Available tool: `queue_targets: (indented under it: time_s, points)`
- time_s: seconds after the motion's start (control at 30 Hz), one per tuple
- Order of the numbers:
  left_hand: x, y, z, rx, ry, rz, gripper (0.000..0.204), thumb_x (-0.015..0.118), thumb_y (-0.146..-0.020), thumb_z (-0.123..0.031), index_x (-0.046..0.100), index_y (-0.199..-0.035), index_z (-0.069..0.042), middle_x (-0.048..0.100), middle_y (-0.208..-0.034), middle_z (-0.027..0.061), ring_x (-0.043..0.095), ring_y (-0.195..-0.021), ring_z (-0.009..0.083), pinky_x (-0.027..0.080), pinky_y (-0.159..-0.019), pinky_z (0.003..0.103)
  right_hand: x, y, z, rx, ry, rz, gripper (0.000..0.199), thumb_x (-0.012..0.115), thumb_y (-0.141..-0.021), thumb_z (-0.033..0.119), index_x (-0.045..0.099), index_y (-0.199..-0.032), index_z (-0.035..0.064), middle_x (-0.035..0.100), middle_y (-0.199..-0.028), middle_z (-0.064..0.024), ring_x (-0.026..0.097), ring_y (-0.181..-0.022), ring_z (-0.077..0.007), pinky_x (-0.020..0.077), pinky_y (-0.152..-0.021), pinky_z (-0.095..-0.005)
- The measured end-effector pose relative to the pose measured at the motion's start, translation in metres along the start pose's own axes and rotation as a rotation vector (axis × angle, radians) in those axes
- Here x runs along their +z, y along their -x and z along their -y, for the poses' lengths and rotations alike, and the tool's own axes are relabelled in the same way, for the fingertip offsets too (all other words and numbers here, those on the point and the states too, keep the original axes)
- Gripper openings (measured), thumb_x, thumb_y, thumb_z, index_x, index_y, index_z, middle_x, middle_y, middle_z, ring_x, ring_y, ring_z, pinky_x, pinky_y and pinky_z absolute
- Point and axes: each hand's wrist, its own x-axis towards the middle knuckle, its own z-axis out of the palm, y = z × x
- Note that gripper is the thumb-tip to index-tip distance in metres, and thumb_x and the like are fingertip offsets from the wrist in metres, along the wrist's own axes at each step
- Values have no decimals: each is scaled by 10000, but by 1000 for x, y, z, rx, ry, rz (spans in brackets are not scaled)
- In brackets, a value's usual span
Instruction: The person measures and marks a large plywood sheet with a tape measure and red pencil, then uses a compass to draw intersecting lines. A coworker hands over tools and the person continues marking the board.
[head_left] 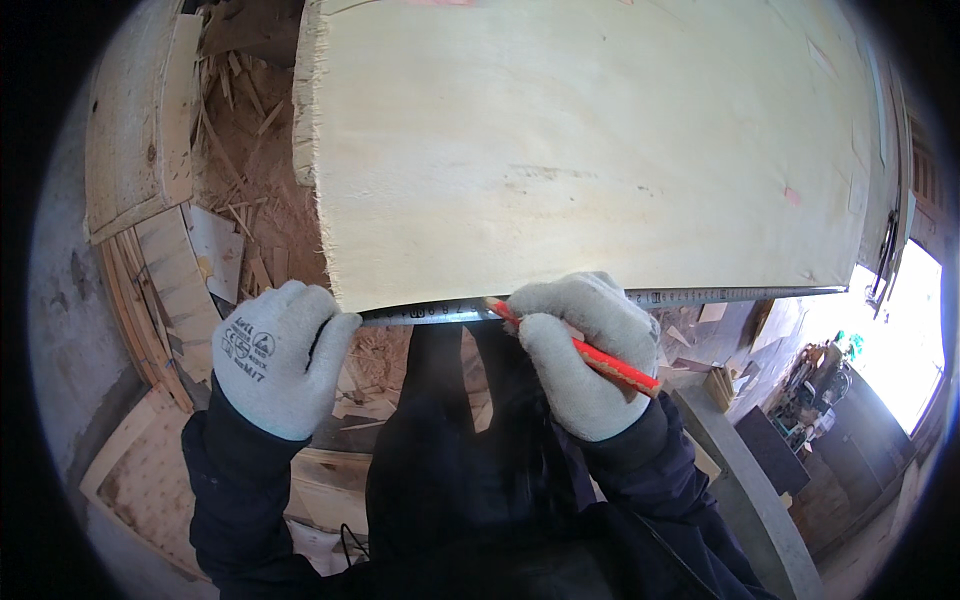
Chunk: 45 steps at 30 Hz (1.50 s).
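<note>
A large pale plywood sheet [600, 120] lies in front of me, its left edge rough and splintered. Along its near edge runs a long steel ruler [445, 312] with dark markings. At the sheet's near left corner my left hand [283, 355], in a white work glove, is closed on the ruler's end. My right hand [590, 350], gloved likewise, grips a red pencil [615, 367]. The pencil's tip points left and meets the ruler and the sheet's edge, as far as I can tell. Part of the ruler is hidden behind my right hand.
Wood scraps and splinters [245, 120] litter the floor at left, beside stacked boards [140, 130]. A grey beam [750, 500] stands at lower right. Farther right are a cluttered heap of tools [815, 385] and a bright opening [915, 340].
</note>
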Motion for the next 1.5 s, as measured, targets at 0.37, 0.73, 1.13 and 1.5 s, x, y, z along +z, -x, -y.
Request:
queue_targets:
  time_s: [0.37, 0.73, 1.13, 1.5]
  points:
    - [-1, -2, 2, 10, 10, 17, 139, 662, -883, -164, 648, -812, -45, 581, -714, 116, 598, -653, 299, 460, -612, 401, 5, -6, 3, -100, 80, -22, 143, 663, -822, 47, 730, -944, 16, 707, -820, -103, 638, -770, -233, 507, -730, -362]
    - [-1, -2, 5, -2, 16, 34, 140, 662, -877, -162, 655, -811, -39, 594, -716, 119, 601, -637, 302, 462, -598, 395, 6, -9, 2, -158, 141, -2, 131, 678, -831, 78, 732, -936, 22, 702, -809, -104, 636, -759, -247, 493, -737, -379]
    - [0, -3, 7, 25, 5, 31, 118, 660, -878, -153, 664, -818, -51, 610, -740, 109, 612, -657, 293, 472, -614, 386, 13, -10, 3, -110, 84, -68, 90, 687, -818, 64, 720, -895, 31, 653, -720, -74, 630, -695, -255, 457, -761, -388]
    - [-2, -5, 8, -14, 37, 57, 136, 655, -882, -171, 666, -824, -48, 623, -757, 117, 626, -677, 303, 484, -626, 389, 15, -12, 3, -140, 126, -96, 72, 699, -810, 92, 723, -868, 55, 668, -760, -66, 636, -725, -260, 449, -773, -385]
